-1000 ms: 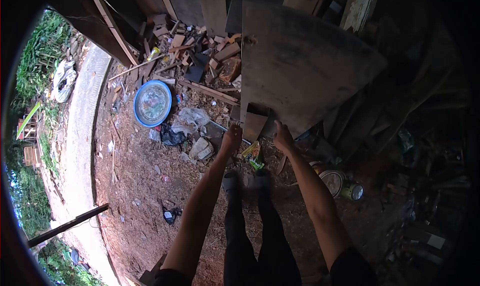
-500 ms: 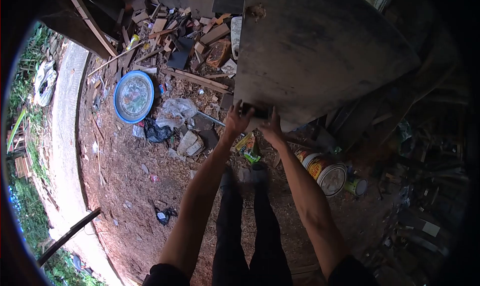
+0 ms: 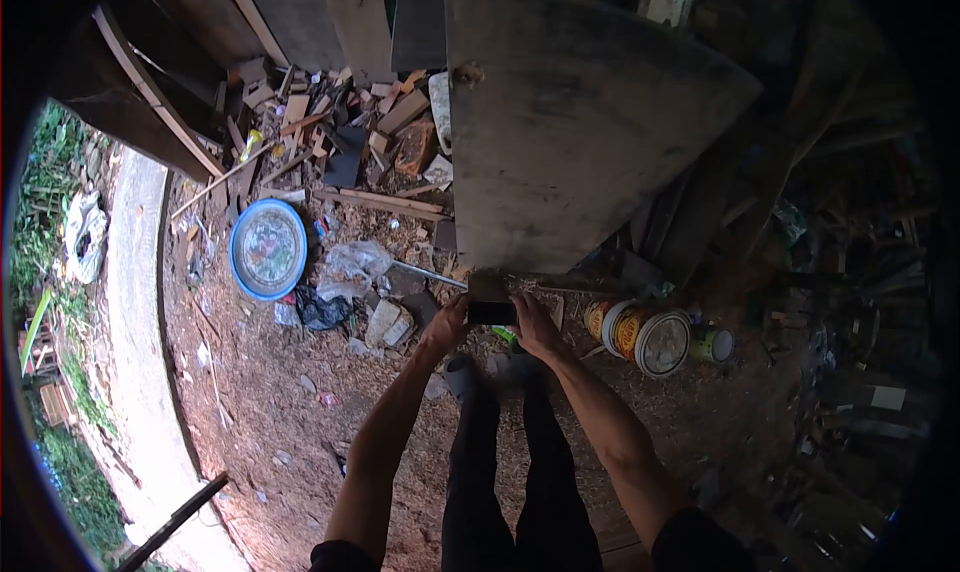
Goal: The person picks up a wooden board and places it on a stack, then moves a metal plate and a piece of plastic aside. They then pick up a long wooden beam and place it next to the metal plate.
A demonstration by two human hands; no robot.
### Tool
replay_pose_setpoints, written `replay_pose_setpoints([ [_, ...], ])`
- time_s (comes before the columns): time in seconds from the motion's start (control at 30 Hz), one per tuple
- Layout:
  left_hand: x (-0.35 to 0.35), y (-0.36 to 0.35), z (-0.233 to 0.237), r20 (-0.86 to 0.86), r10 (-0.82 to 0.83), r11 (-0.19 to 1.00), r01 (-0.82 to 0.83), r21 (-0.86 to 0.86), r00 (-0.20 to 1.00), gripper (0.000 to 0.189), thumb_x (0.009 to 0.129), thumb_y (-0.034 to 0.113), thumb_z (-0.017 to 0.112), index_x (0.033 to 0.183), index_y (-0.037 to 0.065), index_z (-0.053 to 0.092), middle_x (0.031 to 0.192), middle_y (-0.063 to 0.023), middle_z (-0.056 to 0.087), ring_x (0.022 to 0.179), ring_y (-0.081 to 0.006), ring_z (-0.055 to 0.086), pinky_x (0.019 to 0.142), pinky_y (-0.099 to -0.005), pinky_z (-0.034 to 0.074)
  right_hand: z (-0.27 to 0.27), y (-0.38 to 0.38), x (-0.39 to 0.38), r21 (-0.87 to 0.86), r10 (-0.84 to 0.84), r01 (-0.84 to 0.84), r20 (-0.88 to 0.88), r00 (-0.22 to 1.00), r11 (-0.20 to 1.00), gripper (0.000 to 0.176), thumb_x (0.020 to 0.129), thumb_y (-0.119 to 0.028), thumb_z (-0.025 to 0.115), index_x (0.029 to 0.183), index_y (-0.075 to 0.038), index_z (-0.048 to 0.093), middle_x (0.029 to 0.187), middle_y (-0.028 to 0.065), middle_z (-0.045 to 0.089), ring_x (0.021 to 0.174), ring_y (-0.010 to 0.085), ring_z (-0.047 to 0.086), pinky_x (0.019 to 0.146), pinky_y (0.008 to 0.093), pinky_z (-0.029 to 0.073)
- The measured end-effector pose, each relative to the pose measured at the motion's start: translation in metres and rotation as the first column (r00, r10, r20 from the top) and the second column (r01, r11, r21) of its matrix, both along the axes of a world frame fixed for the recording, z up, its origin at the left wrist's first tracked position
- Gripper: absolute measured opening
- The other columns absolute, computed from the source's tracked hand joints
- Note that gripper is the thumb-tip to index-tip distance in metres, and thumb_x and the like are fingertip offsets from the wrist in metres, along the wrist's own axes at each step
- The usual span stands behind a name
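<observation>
A dark, flat phone (image 3: 492, 314) is held sideways in front of me, low over the littered ground. My left hand (image 3: 447, 324) is closed on its left end. Its right end is gripped by my right hand (image 3: 536, 327). Just beyond the phone stands a large dark wooden board (image 3: 590, 142) with a curved edge; its lower edge is near my fingertips. Behind my right hand, a green packet (image 3: 505, 335) is mostly hidden.
A blue-rimmed round tray (image 3: 268, 294) lies to the left, near crumpled clear plastic (image 3: 355, 267). Wood offcuts (image 3: 400, 112) are heaped at the back. Paint buckets (image 3: 662, 342) lie to the right. A pale concrete strip (image 3: 135, 272) runs along the left.
Both hands have drawn back from the board toward my feet with the phone. Their fingers, more spread before, now close round its ends. The view has shifted, showing more of the back.
</observation>
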State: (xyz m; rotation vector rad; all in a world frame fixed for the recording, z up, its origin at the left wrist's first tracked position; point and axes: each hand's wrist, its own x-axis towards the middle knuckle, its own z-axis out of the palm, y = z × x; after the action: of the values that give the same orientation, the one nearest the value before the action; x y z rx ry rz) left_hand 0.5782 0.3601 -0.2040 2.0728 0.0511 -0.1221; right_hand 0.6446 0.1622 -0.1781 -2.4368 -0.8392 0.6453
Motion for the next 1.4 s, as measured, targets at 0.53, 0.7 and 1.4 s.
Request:
replay_pose_setpoints([
  [0.53, -0.029, -0.092, 0.404, -0.021, -0.609, 0.786, 0.607, 0.117, 0.793, 0.052, 0.062, 0.023, 0.072, 0.104, 0.001, 0.051, 0.088, -0.0152, 0.058, 0.074, -0.0244, 0.06, 0.064, -0.0322, 0.049, 0.215, -0.104, -0.153, 0.286, -0.387, 0.542, -0.453, 0.803, 0.79, 0.095, 0.051, -0.026, 0.081, 0.125, -0.003, 0.026, 0.124, 0.0167, 0.037, 0.114, 0.0275, 0.037, 0.096, 0.0351, 0.031],
  [0.7, -0.042, -0.16, 0.498, 0.134, -0.695, 0.716, 0.662, 0.223, 0.706, 0.052, 0.061, 0.022, 0.074, 0.104, 0.002, 0.053, 0.086, -0.0126, 0.058, 0.075, -0.0214, 0.059, 0.067, -0.0305, 0.048, 0.315, -0.139, -0.173, 0.543, -0.371, 0.703, -0.601, 0.708, 0.46, 0.057, 0.06, -0.02, 0.077, 0.106, -0.002, 0.05, 0.1, 0.0099, 0.055, 0.091, 0.0182, 0.053, 0.079, 0.0311, 0.045],
  [1.4, -0.266, -0.648, 0.411, 0.164, -0.749, 0.413, 0.647, -0.641, 0.641, 0.05, 0.074, 0.027, 0.067, 0.108, -0.002, 0.045, 0.099, -0.0092, 0.055, 0.089, -0.0152, 0.052, 0.075, -0.0284, 0.043, 0.438, -0.59, -0.422, 0.653, -0.82, 0.734, -0.516, 0.25, -0.187, 0.074, 0.068, -0.036, 0.069, 0.12, 0.005, 0.035, 0.116, 0.0173, 0.046, 0.107, 0.0216, 0.044, 0.089, 0.0338, 0.036],
])
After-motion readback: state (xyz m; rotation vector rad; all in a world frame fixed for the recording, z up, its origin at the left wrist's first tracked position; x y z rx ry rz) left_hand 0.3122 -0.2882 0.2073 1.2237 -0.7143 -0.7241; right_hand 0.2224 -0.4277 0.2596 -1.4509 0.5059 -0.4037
